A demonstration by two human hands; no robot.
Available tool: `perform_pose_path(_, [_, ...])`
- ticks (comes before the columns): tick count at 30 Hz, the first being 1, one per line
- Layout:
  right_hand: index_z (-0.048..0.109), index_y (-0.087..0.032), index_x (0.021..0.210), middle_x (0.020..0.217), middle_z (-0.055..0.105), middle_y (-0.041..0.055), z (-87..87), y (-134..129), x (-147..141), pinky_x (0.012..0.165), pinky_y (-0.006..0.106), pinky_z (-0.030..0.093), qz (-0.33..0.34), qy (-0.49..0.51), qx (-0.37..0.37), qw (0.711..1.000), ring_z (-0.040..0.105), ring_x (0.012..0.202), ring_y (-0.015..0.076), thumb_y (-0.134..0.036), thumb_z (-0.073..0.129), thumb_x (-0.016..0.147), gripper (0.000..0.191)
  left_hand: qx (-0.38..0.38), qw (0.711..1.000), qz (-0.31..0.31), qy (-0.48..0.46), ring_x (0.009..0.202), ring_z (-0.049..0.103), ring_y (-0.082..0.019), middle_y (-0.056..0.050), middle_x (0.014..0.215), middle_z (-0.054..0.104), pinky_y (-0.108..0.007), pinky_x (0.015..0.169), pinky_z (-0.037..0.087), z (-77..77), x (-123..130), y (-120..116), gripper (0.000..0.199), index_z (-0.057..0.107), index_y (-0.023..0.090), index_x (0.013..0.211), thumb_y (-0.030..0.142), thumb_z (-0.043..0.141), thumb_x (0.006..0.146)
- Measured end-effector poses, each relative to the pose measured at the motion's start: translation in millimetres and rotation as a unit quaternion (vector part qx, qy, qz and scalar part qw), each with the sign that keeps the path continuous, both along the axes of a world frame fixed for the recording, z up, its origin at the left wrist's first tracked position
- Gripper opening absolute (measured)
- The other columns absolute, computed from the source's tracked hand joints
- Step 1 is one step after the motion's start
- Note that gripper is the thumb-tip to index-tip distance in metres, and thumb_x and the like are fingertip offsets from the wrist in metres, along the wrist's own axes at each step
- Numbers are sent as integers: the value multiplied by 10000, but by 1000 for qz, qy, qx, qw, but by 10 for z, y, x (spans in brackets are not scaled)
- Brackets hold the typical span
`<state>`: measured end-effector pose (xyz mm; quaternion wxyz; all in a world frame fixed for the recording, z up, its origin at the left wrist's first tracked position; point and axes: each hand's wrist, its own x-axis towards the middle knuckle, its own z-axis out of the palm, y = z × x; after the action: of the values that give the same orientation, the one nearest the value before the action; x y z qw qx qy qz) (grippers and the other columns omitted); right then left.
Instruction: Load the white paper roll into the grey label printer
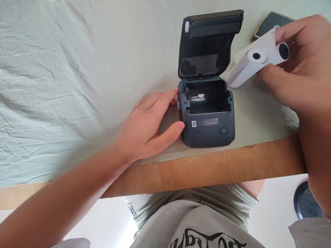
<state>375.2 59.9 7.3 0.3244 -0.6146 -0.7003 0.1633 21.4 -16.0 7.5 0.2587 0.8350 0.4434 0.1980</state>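
Observation:
A small dark label printer sits near the table's front edge, with its lid raised and its paper bay exposed. No roll shows in the bay. My left hand lies at the printer's left side, thumb and forefinger spread apart, fingertips touching the casing. Up to the right, my right hand is closed around white paper rolls. Two round ends with dark cores show, and the lower end of the paper comes close to the printer's back right corner. Some right-hand fingers are hidden behind the rolls.
Behind my right hand a phone lies on the wrinkled pale cloth covering the table. A bare wooden edge runs along the front. Below right, a dark round object is partly hidden by my right arm.

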Motion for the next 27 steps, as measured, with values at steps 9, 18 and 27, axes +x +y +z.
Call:
perform_pose_path(9, [713, -396, 1343, 1148, 751, 10, -86, 88, 26, 782, 400, 560, 78, 30, 71, 994, 738, 1116, 205, -435, 898, 911, 472, 5, 1000, 0, -6, 1392, 730, -381, -173, 1494, 778, -570, 1234, 594, -14, -2, 19, 724, 580, 142, 1686, 591, 457, 1132])
perform_pose_path(18, [754, -413, 1367, 1142, 738, -4, -31, 72, -55, 808, 398, 541, -53, -43, -16, 998, 532, 772, 100, -258, 899, 838, 569, 5, 1000, -3, -4, 1362, 742, -363, -173, 1466, 784, -546, 1217, 603, 0, 0, 18, 702, 595, 129, 1656, 571, 452, 1129])
perform_pose_path(27, [746, -423, 1356, 1114, 753, -8, -64, 81, 9, 796, 399, 558, -6, -52, 32, 998, 596, 826, 128, -379, 897, 890, 492, 7, 1000, 1, 5, 1373, 723, -373, -173, 1473, 770, -561, 1218, 594, -18, -14, 15, 727, 573, 139, 1684, 599, 437, 1137])
